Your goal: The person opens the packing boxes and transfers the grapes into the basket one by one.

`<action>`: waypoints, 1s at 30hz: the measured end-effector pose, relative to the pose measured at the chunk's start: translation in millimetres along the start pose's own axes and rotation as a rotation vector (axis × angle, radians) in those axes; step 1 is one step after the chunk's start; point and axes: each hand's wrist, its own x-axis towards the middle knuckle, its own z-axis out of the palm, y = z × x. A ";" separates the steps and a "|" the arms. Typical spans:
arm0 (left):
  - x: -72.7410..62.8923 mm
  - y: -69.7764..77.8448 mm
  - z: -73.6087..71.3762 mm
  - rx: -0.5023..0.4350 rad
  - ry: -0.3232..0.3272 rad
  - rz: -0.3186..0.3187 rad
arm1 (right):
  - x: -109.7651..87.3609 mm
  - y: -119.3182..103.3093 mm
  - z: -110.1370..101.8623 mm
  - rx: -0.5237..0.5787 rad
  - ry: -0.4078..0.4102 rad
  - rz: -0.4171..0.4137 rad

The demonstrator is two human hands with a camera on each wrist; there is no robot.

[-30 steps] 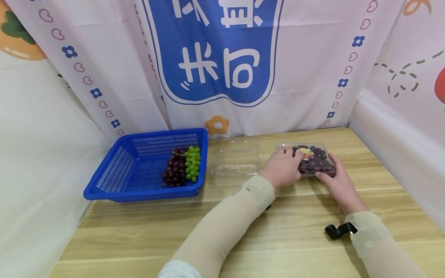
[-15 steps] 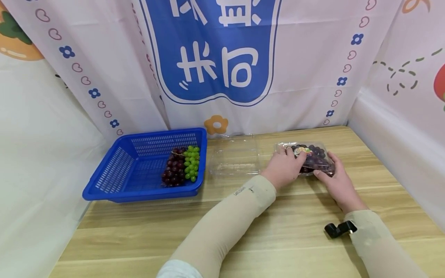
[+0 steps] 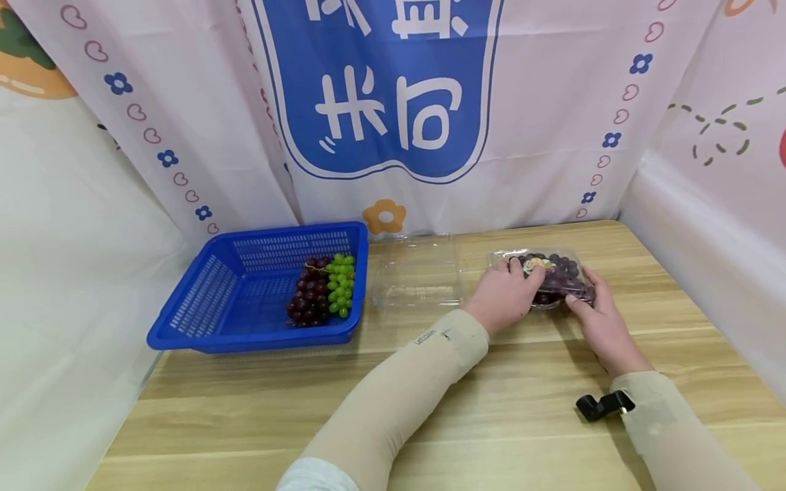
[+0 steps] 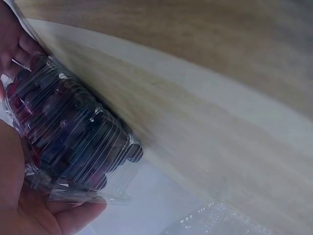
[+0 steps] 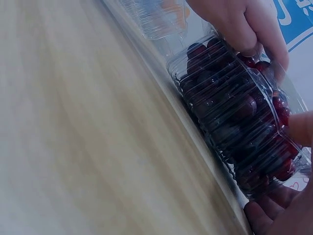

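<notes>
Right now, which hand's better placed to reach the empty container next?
Likely your left hand: both hold the grape box, but left is nearer the clear container than your right hand.

Dark purple grapes [image 3: 563, 264], clear ribbed box [image 5: 230, 115], blue slotted basket [image 3: 276, 339].
Box label [image 3: 538, 264] multicoloured. Bunches: one dark red-purple [image 3: 309, 299], one bright green [image 3: 341, 286]. Table [image 3: 510, 409] pale tan, streaked grain. Sleeves [image 3: 393, 395] beige. Backdrop [image 3: 546, 123] whitish-pink, columns of pink hearts, blue flowers; blue panel [image 3: 389, 53], white characters.
</notes>
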 end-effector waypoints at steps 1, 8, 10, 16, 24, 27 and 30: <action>-0.1 0.2 -0.2 0.001 -0.001 -0.002 | -0.3 -0.5 -0.2 -0.002 0.002 -0.003; -1.3 3.3 -4.4 0.032 -0.038 -0.006 | 0.2 -1.9 0.2 0.029 -0.005 0.019; -2.2 4.3 -5.4 0.035 -0.047 -0.004 | 0.8 -0.7 -0.4 0.062 0.025 0.037; -5.2 1.6 -4.8 0.008 -0.038 0.009 | 0.8 5.4 -8.9 0.118 0.108 0.003; -6.5 1.3 -8.0 -0.069 -0.090 -0.029 | 0.1 8.1 -11.8 0.049 0.054 0.032; -6.6 0.6 -10.1 -0.108 -0.111 -0.050 | 0.1 8.8 -10.8 0.031 0.048 0.026; -6.5 -0.5 -11.0 -0.139 -0.119 -0.068 | 0.6 7.9 -10.3 0.015 0.040 0.007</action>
